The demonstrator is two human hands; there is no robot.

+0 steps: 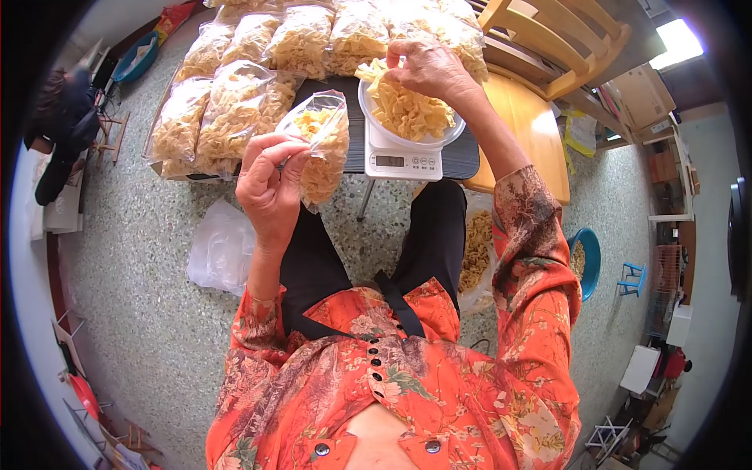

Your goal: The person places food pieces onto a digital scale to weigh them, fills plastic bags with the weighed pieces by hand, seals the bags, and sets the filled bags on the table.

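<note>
My left hand [270,184] pinches the rim of a clear plastic bag [321,168], which hangs upright, partly filled with pale yellow, curled dried pieces. My right hand [431,70] is over the back of a white bowl [460,131], its fingers closed on some of the dried pieces [374,72]. More of the same curled pieces [411,110] heap up in the bowl. Beneath the bowl is a white kitchen scale [403,163] with a lit display; the digits are too small to read surely. The scale stands at the front edge of a dark table [356,117].
Several filled clear bags [235,110] stand across the back and left of the table. A wooden chair [540,117] is at the right. On the floor are a white plastic bag [222,247], an open bag of dried pieces [475,254] and a blue basin [589,262].
</note>
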